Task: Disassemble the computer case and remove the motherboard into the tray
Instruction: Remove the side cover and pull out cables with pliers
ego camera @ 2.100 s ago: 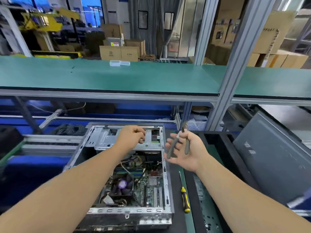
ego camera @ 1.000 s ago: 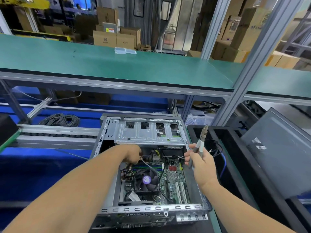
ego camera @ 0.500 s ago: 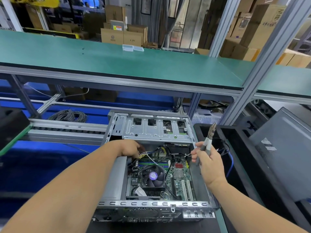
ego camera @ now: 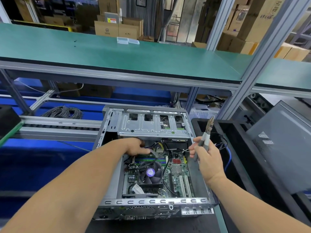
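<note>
The left hand (ego camera: pixel 137 147) reaches forward, palm down, fingers (ego camera: pixel 146 150) extended and pinching. The right hand (ego camera: pixel 206 158) is raised beside it, curled closed around grey-handled pliers (ego camera: pixel 206 137), forearm angled inward.

Round logo print on cardboard box (ego camera: pixel 106 29) behind the desk's far edge, wording too small to read, red-and-white sticker on grey box (ego camera: pixel 112 19), illegible, purple round label on cooler fan (ego camera: pixel 150 172), unreadable

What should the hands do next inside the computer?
Probably pull that plug free. The left hand is already on the cable bundle at the far edge of the motherboard, which is still wired into the case. The right hand only holds the pliers aside.
</note>
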